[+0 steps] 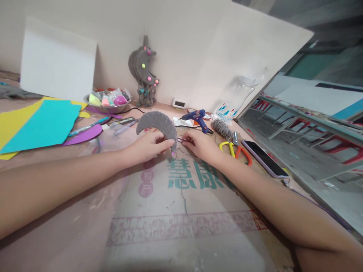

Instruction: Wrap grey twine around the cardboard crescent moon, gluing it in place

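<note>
A grey yarn-wrapped crescent [157,122] stands on the table in front of me. My left hand [149,146] is closed around its right tip and holds it up. My right hand [198,145] is closed in a pinch just right of that tip, on a thin grey strand or small tool I cannot make out. A small pink dot sits at the crescent's lower tip. Both forearms reach in from the bottom corners across a printed cardboard sheet [181,211].
A blue glue gun [197,119], grey yarn bundle [222,128], yellow and orange scissors [236,150] and a phone [264,158] lie to the right. Coloured felt sheets [39,124], a metal bowl of pompoms [108,102] and a finished moon hanging [145,71] are behind and left.
</note>
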A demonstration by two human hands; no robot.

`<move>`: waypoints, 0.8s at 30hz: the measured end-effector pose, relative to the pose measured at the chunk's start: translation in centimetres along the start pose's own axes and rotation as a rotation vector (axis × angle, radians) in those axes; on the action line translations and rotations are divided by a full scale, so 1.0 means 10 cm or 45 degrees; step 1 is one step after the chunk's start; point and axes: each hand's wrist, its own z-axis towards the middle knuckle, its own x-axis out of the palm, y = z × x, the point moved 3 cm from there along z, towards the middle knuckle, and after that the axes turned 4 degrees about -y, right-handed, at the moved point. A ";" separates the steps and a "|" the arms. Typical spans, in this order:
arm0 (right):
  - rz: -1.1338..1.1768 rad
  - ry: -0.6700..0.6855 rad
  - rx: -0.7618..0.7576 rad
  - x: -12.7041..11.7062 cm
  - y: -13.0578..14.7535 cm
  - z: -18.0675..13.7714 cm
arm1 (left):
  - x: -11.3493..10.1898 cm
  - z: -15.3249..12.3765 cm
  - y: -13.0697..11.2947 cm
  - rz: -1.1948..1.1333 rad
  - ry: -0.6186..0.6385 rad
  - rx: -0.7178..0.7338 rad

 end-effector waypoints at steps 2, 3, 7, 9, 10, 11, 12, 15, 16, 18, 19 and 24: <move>-0.119 0.017 -0.046 0.01 0.01 0.00 | -0.01 0.00 -0.01 0.031 0.005 0.021; -0.160 0.035 -0.083 0.02 0.01 0.00 | -0.01 0.00 -0.02 0.057 0.002 0.031; -0.131 -0.013 0.002 -0.04 -0.11 0.03 | -0.02 0.01 -0.03 0.105 -0.014 0.043; -0.016 -0.139 0.121 -0.15 -0.15 0.03 | -0.03 0.01 -0.03 0.069 -0.011 0.020; 0.049 -0.203 0.143 -0.21 -0.14 0.01 | -0.03 0.01 -0.03 0.046 -0.012 0.002; 0.112 -0.262 0.127 -0.27 -0.10 -0.02 | -0.02 0.02 -0.02 0.027 -0.010 -0.017; 0.150 -0.303 0.092 -0.32 -0.06 -0.06 | -0.02 0.02 -0.02 0.015 -0.007 -0.035; 0.119 -0.253 -0.055 -0.37 0.14 -0.23 | -0.01 0.02 -0.01 0.003 0.020 -0.059; 0.064 -0.231 -0.136 -0.36 0.20 -0.28 | 0.00 0.02 -0.01 0.011 0.023 -0.056; -0.052 -0.213 -0.283 -0.32 0.31 -0.35 | 0.00 0.01 -0.01 0.035 0.022 -0.034; -0.105 -0.217 -0.335 -0.29 0.34 -0.36 | 0.00 0.01 -0.01 0.049 0.020 -0.019; -0.263 -0.208 -0.407 -0.24 0.37 -0.33 | -0.01 -0.01 -0.03 0.100 0.022 0.031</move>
